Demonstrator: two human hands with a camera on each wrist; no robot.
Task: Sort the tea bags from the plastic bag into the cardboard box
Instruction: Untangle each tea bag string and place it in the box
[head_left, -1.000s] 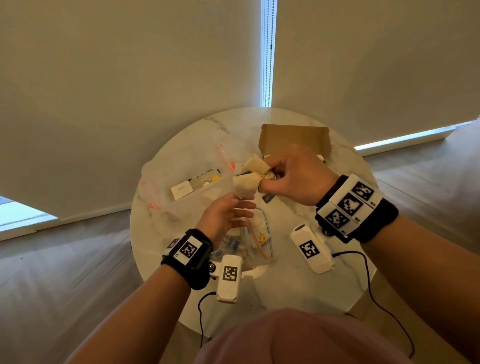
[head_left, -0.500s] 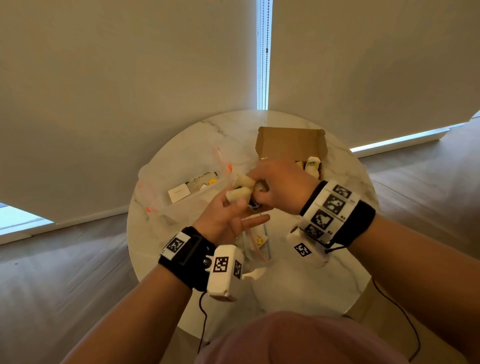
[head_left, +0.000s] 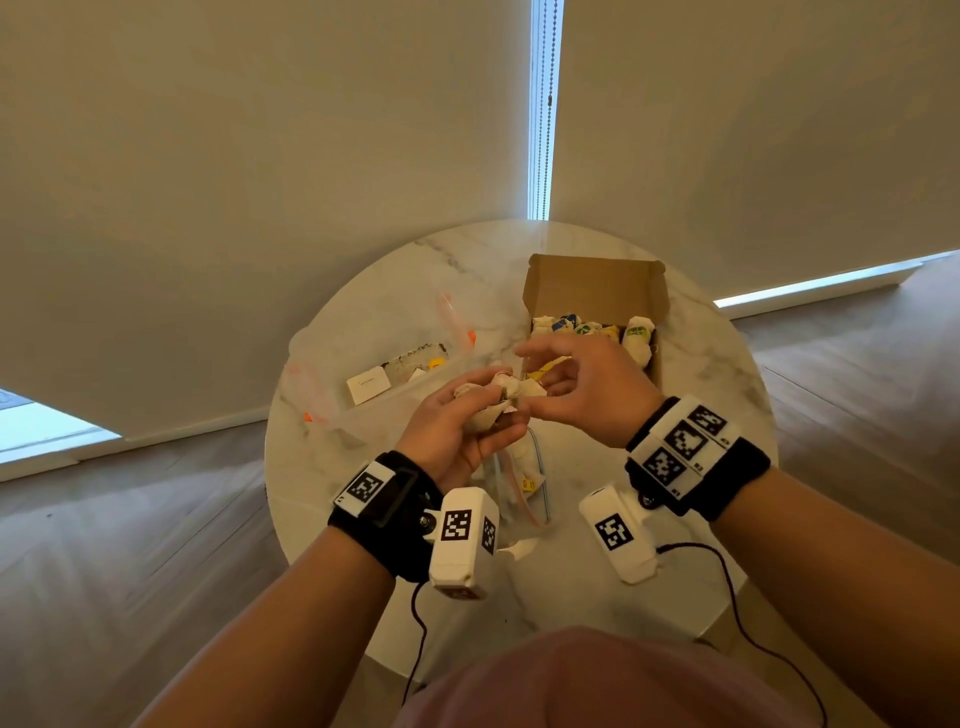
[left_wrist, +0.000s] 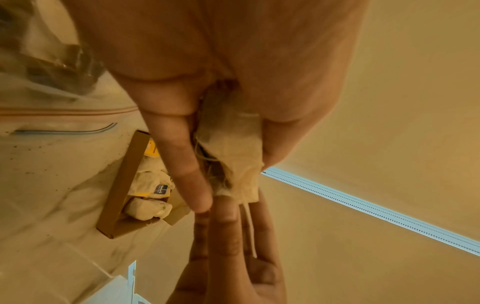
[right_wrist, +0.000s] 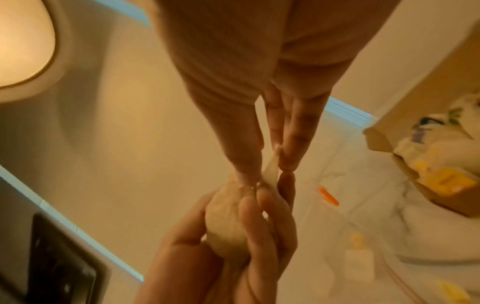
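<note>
Head view: compared with a moment ago, both hands sit lower, uncovering the cardboard box (head_left: 595, 291) behind them. Left hand (head_left: 457, 436) grips a tea bag (head_left: 493, 408) above the tabletop (head_left: 363, 291); right hand (head_left: 582, 395) pinches its tip, other fingers spread.

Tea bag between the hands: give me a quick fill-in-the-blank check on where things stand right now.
1. The left hand grips a crumpled tea bag above the round ____ table.
2. The right hand pinches the tea bag's ____ end between thumb and fingertips.
3. Tea bags already sorted lie inside the open ____ box.
4. The clear plastic bag lies on the table to the ____ of that box.

Missing words: marble; paper; cardboard; left
</note>
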